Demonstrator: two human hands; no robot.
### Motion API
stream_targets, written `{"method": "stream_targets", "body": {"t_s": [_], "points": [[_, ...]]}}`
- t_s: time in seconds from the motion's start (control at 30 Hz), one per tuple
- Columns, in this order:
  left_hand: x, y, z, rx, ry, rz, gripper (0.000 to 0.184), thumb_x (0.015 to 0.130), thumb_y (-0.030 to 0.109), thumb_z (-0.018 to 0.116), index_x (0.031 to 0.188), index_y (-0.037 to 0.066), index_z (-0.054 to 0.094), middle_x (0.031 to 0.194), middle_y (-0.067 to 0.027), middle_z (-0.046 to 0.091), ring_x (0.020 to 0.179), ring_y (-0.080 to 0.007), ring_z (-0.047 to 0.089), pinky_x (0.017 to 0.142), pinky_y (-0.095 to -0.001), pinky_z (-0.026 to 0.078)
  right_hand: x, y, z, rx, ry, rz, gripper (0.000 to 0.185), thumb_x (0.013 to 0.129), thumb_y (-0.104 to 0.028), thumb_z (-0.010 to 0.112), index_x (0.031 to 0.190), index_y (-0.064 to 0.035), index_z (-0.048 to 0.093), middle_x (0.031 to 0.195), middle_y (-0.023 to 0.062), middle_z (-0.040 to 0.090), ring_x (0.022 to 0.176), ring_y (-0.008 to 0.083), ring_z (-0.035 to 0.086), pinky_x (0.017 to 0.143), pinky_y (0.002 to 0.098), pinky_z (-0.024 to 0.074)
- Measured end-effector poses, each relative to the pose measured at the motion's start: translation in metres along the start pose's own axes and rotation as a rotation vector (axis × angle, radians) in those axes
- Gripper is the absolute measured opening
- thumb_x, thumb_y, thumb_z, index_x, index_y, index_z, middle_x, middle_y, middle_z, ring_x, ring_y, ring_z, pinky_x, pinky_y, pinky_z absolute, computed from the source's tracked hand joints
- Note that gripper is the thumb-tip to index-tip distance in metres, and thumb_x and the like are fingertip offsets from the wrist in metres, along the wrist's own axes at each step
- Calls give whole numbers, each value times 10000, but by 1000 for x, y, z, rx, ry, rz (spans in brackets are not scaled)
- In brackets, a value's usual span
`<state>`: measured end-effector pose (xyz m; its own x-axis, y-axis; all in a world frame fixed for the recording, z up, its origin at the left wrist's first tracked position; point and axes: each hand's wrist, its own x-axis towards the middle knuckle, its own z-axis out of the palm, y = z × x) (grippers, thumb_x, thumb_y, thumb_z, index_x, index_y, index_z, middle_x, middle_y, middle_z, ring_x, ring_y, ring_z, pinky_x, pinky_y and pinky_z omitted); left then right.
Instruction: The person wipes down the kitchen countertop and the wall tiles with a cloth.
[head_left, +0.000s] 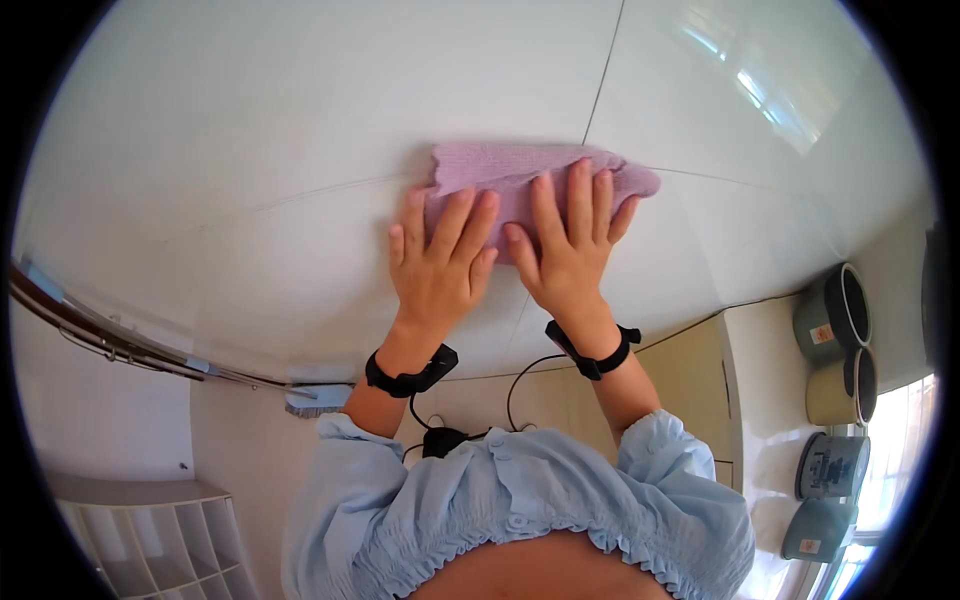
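A folded pink-purple cloth (500, 165) lies flat on a glossy white tiled surface (300, 120) with thin dark seams. On the cloth's left part rests my left hand (438, 265), its fingers spread and its little finger on the bare surface beside it. My right hand (572, 240) presses the cloth's right part, fingers stretched out and apart. Neither hand's fingers are wrapped round the cloth. Both wrists carry black bands with small devices.
Several round pots or bins (832, 312) stand on a ledge at the right. At the lower left is a white divided shelf (150, 530). A blue brush (318, 397) and rails (130, 345) are at the left. Black cables hang between my arms.
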<state>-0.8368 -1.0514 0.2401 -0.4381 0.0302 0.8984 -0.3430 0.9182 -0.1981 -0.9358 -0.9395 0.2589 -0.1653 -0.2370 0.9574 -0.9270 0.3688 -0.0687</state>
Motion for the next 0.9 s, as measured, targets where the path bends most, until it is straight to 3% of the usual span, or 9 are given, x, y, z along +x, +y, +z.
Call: {"method": "stream_targets", "body": {"t_s": [0.07, 0.17, 0.3, 0.4, 0.5, 0.53, 0.67, 0.77, 0.9], "points": [[-17, -5, 1, 20, 12, -25, 464, 883, 297, 467, 1314, 123, 453, 1407, -96, 341, 1325, -379, 205, 1082, -468, -30, -6, -13, 6, -6, -17, -17, 400, 821, -351, 539, 1186, -192, 581, 1327, 83, 450, 1275, 261, 330, 1078, 490, 26], [-24, -8, -6, 74, 23, -64, 463, 883, 293, 469, 1313, 122, 453, 1414, -88, 331, 1332, -383, 185, 1077, -480, -45, -8, -25, 9, -13, -29, -28, 413, 810, -346, 550, 1195, -197, 573, 1314, 72, 460, 1259, 258, 346, 1076, 496, 19], [-17, -20, -29, -116, 139, -156, 437, 869, 220, 526, 1248, 10, 473, 1290, -130, 436, 1256, -360, 301, 1041, -494, 194, -4, -63, 29, 33, 45, 22, 420, 786, -267, 521, 1200, -207, 567, 1301, 53, 474, 1239, 246, 372, 1072, 494, 32], [7, -52, -46, -220, 406, -113, 405, 856, 140, 547, 1209, -45, 474, 1229, -163, 457, 1185, -348, 380, 969, -481, 312, 33, -99, 34, 65, 50, -79, 456, 760, -267, 511, 1208, -198, 558, 1313, 31, 470, 1223, 218, 397, 1071, 481, 55], [-6, -115, -60, -84, 348, 218, 419, 847, 86, 550, 1227, -57, 448, 1216, -195, 453, 1151, -372, 424, 961, -474, 329, 50, -143, 49, 141, 41, -106, 470, 751, -268, 517, 1214, -192, 554, 1317, 24, 469, 1203, 204, 416, 1051, 467, 104], [-7, -121, -66, -183, 203, 127, 361, 821, 118, 580, 1161, 8, 526, 1227, -147, 489, 1115, -347, 486, 966, -452, 341, 51, -155, 53, 168, 49, -85, 475, 748, -267, 520, 1216, -191, 552, 1317, 23, 469, 1195, 199, 422, 1042, 460, 127], [-60, -143, -49, -343, 292, 16, 372, 854, 138, 500, 1216, 51, 489, 1309, -150, 450, 1117, -369, 488, 995, -490, 272, -3, -181, 75, 204, -89, -57, 452, 777, -271, 505, 1216, -173, 552, 1315, 37, 471, 1176, 217, 435, 965, 437, 200], [-126, -150, -30, -197, 108, -19, 377, 875, 212, 452, 1225, 78, 498, 1301, -150, 465, 1163, -366, 454, 1019, -490, 220, -59, -189, 103, 142, -50, -73, 436, 793, -279, 489, 1208, -168, 559, 1301, 50, 485, 1179, 238, 435, 969, 452, 190], [-62, -173, -62, -175, 80, -26, 418, 886, 271, 419, 1252, 87, 498, 1308, -122, 476, 1236, -359, 371, 1034, -471, 184, 4, -202, 94, 164, -10, -73, 413, 800, -284, 462, 1180, -177, 582, 1273, 57, 511, 1192, 247, 434, 1025, 467, 130]]}}
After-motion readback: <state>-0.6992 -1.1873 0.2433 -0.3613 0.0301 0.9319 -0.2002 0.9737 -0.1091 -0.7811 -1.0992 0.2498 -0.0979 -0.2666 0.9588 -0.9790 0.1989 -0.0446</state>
